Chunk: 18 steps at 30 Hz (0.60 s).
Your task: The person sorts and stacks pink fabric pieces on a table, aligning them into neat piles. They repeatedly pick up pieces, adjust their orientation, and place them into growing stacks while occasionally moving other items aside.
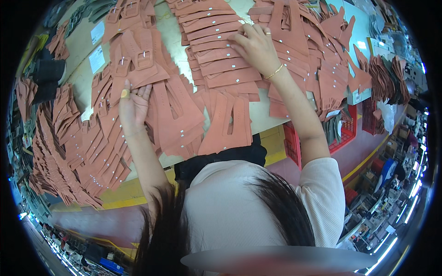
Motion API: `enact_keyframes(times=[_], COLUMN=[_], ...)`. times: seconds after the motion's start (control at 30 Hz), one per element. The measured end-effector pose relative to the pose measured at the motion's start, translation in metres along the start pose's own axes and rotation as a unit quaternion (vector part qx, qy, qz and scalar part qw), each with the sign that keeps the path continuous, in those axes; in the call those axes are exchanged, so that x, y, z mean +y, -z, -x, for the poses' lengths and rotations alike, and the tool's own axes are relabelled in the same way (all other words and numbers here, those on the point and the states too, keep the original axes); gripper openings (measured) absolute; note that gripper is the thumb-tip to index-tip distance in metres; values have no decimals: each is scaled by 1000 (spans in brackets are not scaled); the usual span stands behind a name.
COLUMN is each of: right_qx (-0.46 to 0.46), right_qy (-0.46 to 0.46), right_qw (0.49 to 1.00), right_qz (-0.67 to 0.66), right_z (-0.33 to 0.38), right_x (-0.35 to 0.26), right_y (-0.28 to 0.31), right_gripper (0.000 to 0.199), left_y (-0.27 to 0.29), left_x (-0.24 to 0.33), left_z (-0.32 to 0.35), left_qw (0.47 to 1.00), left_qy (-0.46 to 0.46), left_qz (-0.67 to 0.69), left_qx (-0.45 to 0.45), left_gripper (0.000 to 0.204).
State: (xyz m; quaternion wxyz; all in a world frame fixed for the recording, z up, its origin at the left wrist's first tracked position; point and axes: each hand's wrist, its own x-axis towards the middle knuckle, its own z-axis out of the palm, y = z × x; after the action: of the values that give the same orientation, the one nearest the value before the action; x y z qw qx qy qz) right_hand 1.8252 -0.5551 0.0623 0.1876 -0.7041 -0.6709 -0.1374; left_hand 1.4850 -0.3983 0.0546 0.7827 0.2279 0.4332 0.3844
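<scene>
My left hand (pixel 135 105) is turned palm up at the lower edge of a salmon-coloured leather piece with buckles (pixel 142 70), its thumb over the edge and fingers curled beneath. My right hand (pixel 254 47) reaches to the right end of an overlapping row of flat leather pieces (pixel 218 54) marked with small white stickers. Its fingers are bent and pinched at the edge of one piece there; the fingertips are partly hidden. Slotted leather pieces (pixel 178 115) lie between my arms, close to the table's near edge.
More salmon pieces (pixel 76 142) spread in layers at the left, and further stacks (pixel 287 60) lie right of my right hand. White paper sheets (pixel 96 60) rest on the table (pixel 176 43). Red crates (pixel 348 126) stand below the table's right side.
</scene>
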Motion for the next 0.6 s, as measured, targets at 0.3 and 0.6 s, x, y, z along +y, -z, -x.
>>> enact_keyframes(times=[0.3,0.6], right_qx=[-23,-26], right_qy=[-15,4], right_qw=[999,995], right_qz=[-45,-100], right_z=[24,-13], right_x=[-11,-23], right_y=[9,43], right_gripper=[24,22], left_y=[0,-9], left_x=[0,3], left_z=[-1,6], left_qw=[1000,1000], left_qy=[4,7], left_qz=[9,15], left_qx=[-6,-4], left_gripper=[41,39])
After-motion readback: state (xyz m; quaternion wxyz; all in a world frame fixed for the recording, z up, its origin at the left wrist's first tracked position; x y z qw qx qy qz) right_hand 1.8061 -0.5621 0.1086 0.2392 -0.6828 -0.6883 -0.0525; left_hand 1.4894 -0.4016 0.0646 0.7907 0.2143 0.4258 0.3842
